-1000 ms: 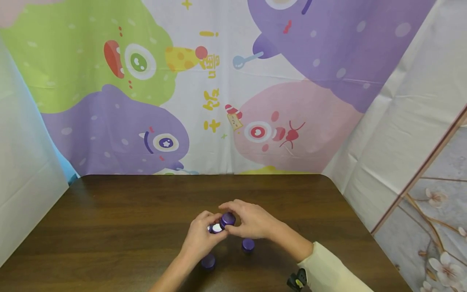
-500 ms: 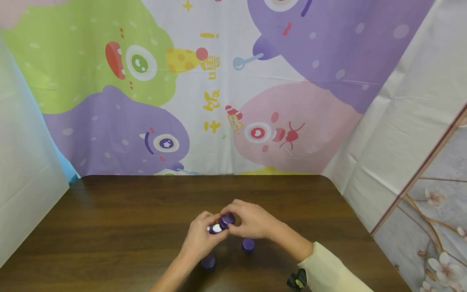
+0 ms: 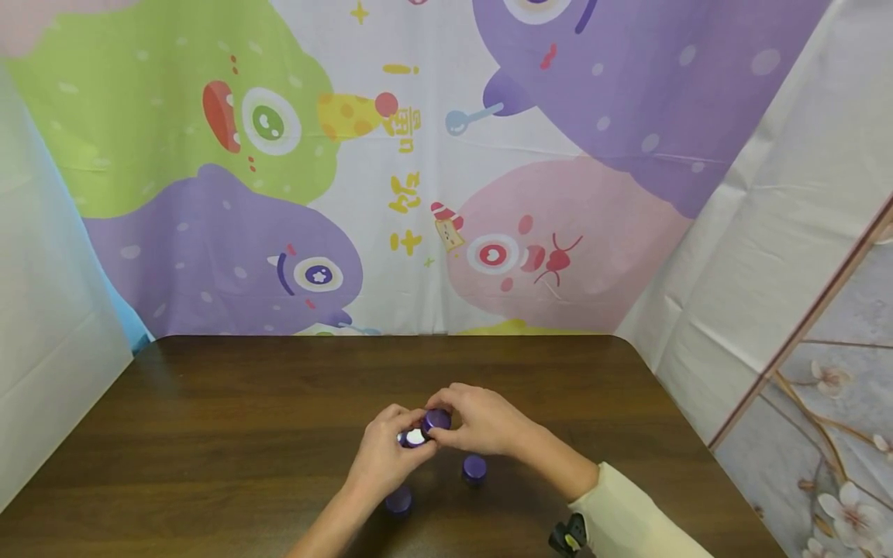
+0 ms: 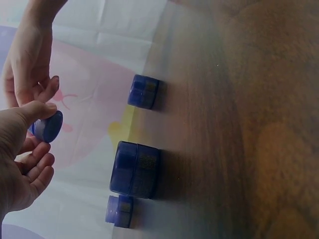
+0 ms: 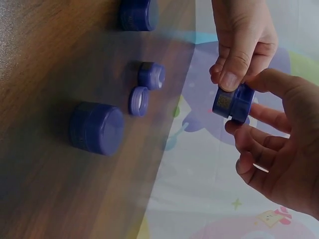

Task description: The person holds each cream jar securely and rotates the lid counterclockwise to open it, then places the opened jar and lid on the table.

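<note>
In the head view my left hand (image 3: 389, 451) and right hand (image 3: 481, 418) meet above the table around one small purple jar (image 5: 224, 102). The left thumb and fingers pinch the jar's labelled lower part. My right thumb and fingertips hold its purple lid (image 3: 436, 419), which sits on the jar with a narrow groove between them. Below the hands stands a small uncapped jar (image 5: 152, 75) with a loose lid (image 5: 138, 102) beside it, hollow side up. In the head view, the hands partly hide these two.
Two capped purple jars stand on the brown wooden table (image 3: 244, 434): one jar (image 3: 474, 469) below my right hand, another jar (image 3: 398, 500) beside my left forearm. A cartoon-printed curtain (image 3: 432, 232) hangs behind the table. A dark strapped device (image 3: 568, 535) shows near the right sleeve.
My right fingertips have shifted slightly on the lid, from farther left to a little right. The left hand keeps its grip, and the jars on the table stay put.
</note>
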A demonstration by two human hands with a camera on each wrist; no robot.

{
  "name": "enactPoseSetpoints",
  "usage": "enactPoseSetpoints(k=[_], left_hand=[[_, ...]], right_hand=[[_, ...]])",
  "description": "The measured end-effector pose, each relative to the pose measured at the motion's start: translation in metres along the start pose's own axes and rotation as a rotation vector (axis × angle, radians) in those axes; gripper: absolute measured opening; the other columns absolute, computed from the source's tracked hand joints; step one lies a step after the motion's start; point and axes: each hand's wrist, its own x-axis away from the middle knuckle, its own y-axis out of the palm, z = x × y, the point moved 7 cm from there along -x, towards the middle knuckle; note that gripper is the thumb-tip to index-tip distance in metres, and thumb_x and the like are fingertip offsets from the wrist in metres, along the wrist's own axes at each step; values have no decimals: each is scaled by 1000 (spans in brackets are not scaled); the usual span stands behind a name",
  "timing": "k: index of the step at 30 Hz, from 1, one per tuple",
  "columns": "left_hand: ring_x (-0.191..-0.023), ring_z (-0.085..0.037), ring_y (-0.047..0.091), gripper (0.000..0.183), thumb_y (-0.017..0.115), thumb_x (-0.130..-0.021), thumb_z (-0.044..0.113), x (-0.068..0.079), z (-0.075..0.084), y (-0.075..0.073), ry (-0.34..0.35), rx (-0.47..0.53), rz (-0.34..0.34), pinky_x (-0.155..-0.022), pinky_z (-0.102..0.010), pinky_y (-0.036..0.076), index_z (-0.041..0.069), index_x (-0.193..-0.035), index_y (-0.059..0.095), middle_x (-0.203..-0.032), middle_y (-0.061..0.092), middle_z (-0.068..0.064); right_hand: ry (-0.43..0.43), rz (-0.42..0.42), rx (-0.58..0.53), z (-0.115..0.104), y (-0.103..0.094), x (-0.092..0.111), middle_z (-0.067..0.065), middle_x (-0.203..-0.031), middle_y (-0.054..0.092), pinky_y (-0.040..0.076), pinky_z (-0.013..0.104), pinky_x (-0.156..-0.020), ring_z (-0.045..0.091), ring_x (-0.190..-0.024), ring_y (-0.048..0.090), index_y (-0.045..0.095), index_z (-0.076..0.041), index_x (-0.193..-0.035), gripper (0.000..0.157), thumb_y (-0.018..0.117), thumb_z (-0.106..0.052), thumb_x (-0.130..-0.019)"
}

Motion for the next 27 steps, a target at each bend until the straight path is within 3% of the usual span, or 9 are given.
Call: enactPoseSetpoints(k=[7,11,16,24,27], left_hand=[[-74,-9,55,37,80,-68,15,0,2,0,33,-12,15,-65,-26,50,-1,-101,71,-81,60,2],[-75,-8,55,37,81,-68,15,0,2,1,17,-11,3,-66,-26,51,1,-101,71,-82,61,2],[-77,-8,56,35,81,-70,19,-1,1,2,-4,8,-20,-68,-21,51,5,-101,71,-85,61,2],[-76,-8,54,37,80,-69,14,0,0,3,-15,1,-20,-66,-19,47,1,-102,71,-82,59,4],[-75,-8,54,36,80,-69,14,0,0,3,-11,2,-17,-66,-19,48,1,-102,71,-82,60,3]], right_hand=[[-12,-38,-51,-1,2,1,-4,-106,59,45,17,-66,9,-78,55,58,-17,-114,34,67,-26,-82],[17,-26,-49,1,1,2,-4,-108,59,47,19,-70,7,-84,57,57,-17,-117,37,65,-34,-85],[71,-3,-29,4,-2,2,-5,-99,60,48,21,-71,6,-84,57,61,-15,-110,36,64,-42,-86],[15,-33,-46,0,2,1,-5,-101,56,44,16,-65,6,-74,54,61,-15,-115,36,66,-27,-82],[16,-41,-56,-1,2,2,-4,-104,57,45,16,-65,6,-73,54,59,-16,-118,38,66,-29,-83]])
